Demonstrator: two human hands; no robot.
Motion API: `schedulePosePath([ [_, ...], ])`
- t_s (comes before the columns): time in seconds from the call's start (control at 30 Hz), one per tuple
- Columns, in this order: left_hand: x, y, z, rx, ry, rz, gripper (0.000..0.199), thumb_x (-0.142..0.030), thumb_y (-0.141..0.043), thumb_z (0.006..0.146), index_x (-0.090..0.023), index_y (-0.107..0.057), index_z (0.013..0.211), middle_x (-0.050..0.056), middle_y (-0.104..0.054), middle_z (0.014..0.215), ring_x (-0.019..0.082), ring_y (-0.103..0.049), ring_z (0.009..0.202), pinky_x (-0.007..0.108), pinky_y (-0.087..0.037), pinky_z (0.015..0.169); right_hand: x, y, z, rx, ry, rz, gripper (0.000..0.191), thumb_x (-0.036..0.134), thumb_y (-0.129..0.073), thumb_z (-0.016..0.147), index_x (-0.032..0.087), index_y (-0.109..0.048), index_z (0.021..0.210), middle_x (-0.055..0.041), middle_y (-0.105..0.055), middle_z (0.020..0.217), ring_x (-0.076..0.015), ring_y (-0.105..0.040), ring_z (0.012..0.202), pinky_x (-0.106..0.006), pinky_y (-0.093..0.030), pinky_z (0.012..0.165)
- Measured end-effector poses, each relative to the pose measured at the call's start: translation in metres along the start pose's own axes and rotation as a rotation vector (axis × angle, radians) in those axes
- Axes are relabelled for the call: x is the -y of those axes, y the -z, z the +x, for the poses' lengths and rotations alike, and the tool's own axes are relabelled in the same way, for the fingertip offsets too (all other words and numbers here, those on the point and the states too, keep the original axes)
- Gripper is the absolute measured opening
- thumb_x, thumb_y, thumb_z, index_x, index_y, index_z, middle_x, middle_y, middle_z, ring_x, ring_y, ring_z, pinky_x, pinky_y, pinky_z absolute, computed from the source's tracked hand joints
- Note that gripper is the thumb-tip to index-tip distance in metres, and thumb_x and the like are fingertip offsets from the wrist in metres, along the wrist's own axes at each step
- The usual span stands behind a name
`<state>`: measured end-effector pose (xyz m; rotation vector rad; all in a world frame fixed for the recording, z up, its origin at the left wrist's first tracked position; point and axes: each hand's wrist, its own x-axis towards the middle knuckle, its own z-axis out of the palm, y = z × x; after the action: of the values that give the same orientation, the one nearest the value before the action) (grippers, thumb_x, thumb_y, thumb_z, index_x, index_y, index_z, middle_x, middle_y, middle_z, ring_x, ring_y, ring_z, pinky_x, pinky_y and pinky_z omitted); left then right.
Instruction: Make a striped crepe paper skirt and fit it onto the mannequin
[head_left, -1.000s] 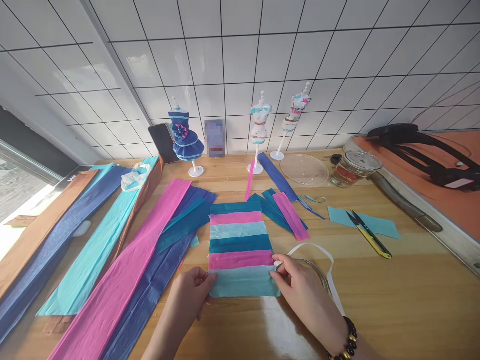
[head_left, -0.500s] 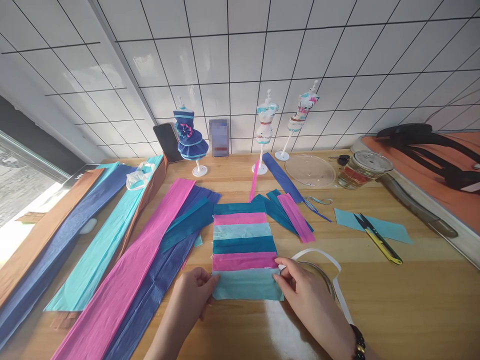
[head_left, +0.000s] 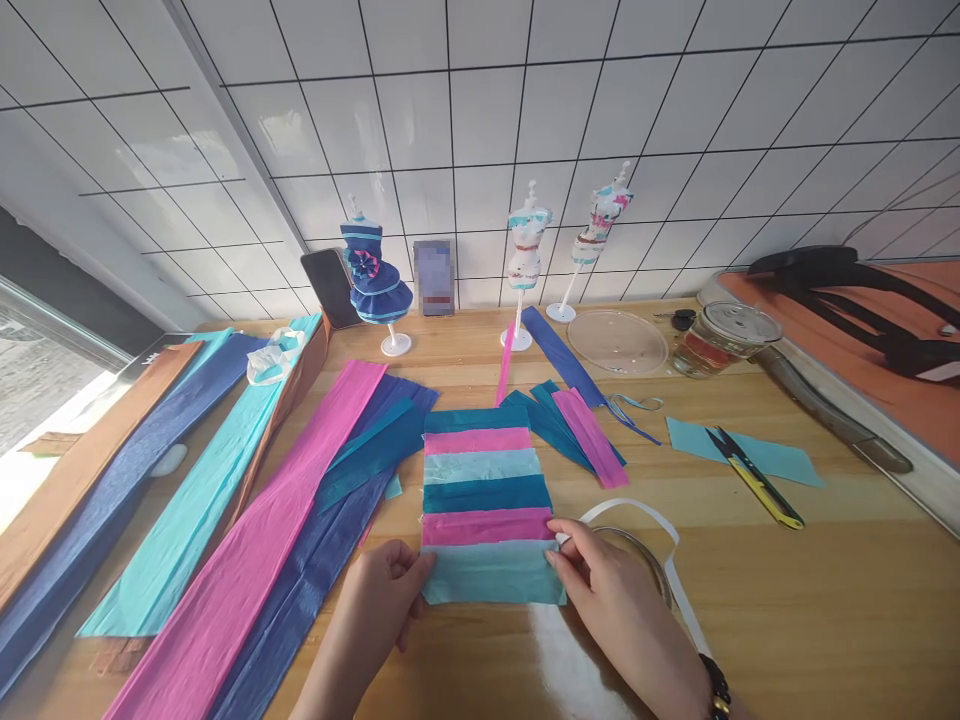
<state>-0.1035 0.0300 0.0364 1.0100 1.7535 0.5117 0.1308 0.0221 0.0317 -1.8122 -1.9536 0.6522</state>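
Note:
A panel of crepe paper strips (head_left: 486, 495) in teal, pink and light blue lies flat on the table before me. My left hand (head_left: 386, 590) pinches its left edge at the lowest light blue strip, thumb on top. At the right edge, the thumb and fingers of my right hand (head_left: 611, 590) close on the same strip, near its seam with the pink one. A white ribbon (head_left: 660, 520) loops out beside my right hand, and a roll of tape (head_left: 637, 550) lies partly hidden behind it. Teal strips (head_left: 375, 455) and a pink strip (head_left: 589, 435) flank the panel.
Long crepe paper lengths, including a pink one (head_left: 277, 530), cover the left side. Yellow-handled thread snips (head_left: 754, 478) rest on a light blue strip at right. Small dress forms (head_left: 529, 250), phones (head_left: 330, 285) and a glass jar (head_left: 724, 340) stand along the tiled wall.
The view has shifted very slightly. Both hands keep their places at the panel's edges, and the panel stays flat.

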Motion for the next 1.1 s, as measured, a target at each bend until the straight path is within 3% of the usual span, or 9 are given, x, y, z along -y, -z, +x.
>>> schedulePosePath([
  [0.3,-0.0054,-0.0003,-0.0026,-0.017,0.0,0.021,0.035,-0.05,-0.051,0.069,-0.022,-0.04,0.052,-0.007,-0.049,0.035,0.007,-0.033,0.021,0.02,-0.017,0.031,0.0002,-0.0012,-0.0002,-0.041,0.033,-0.032,0.022,0.022,-0.042,0.085,0.022,-0.055,0.103,0.0007,-0.067,0.067,-0.0175,-0.065,0.059,-0.027,-0.044,0.05],
  [0.67,0.0014,-0.0014,0.0013,-0.017,-0.01,0.026,0.034,-0.048,-0.051,0.07,-0.022,-0.038,0.053,-0.007,-0.049,0.034,0.006,-0.032,0.021,0.02,-0.016,0.031,0.0026,0.0001,0.0006,0.007,0.005,-0.042,0.019,0.02,-0.041,0.086,0.022,-0.052,0.101,0.0015,-0.065,0.065,-0.018,-0.063,0.058,-0.027,-0.042,0.05],
  [1.1,0.0017,0.0079,-0.0034,0.108,-0.053,-0.019,0.033,-0.048,-0.053,0.073,-0.021,-0.042,0.057,-0.007,-0.05,0.038,0.005,-0.034,0.024,0.017,-0.016,0.028,-0.0032,0.0038,-0.0061,0.053,0.022,0.051,0.021,0.023,-0.039,0.088,0.024,-0.052,0.105,-0.0023,-0.07,0.081,-0.0184,-0.067,0.072,-0.028,-0.048,0.061],
])
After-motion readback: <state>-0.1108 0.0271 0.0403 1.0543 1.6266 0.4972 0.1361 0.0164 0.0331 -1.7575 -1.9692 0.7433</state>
